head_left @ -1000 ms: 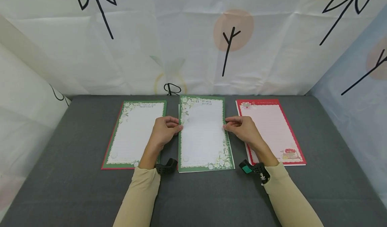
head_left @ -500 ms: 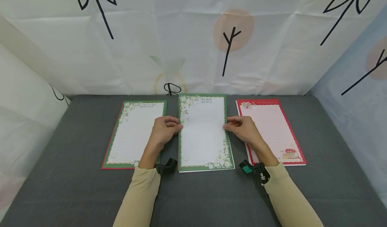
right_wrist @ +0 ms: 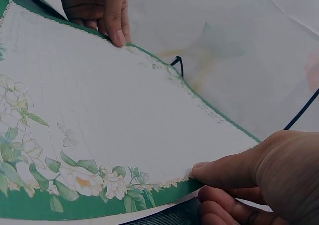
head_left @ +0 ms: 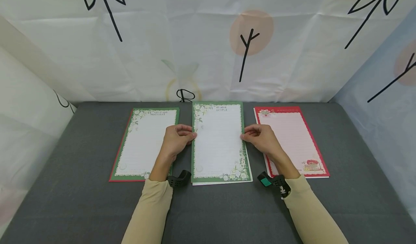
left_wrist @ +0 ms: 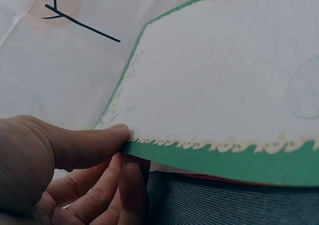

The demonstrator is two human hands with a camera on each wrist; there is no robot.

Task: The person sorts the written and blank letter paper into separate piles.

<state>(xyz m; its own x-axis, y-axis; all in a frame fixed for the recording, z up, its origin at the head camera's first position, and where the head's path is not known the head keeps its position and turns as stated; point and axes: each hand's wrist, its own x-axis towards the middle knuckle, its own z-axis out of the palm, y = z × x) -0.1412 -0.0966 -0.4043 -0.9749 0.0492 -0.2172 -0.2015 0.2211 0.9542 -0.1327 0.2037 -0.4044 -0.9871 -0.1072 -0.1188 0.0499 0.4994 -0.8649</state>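
Note:
Between my hands is a sheet of letter paper (head_left: 217, 143) with a green border and white flowers. My left hand (head_left: 176, 140) pinches its left edge, thumb on top and fingers beneath, as the left wrist view shows. On the opposite edge my right hand (head_left: 260, 138) pinches it the same way. In the right wrist view the held sheet (right_wrist: 114, 110) bows, its border raised over the dark cloth. White paper peeks out below its bottom edge in the head view. What lies under the sheet is mostly hidden.
Left of the held sheet lies another green-bordered sheet (head_left: 146, 143), with red showing along its edge. A red-bordered pink sheet (head_left: 289, 139) lies to the right, partly under my right arm. Dark grey cloth (head_left: 97, 208) covers the table. A white printed curtain (head_left: 208, 56) hangs behind.
The held sheet has shifted slightly away from me and lifted a little; more white paper shows below its bottom edge. Both hands keep their grip and almost the same place.

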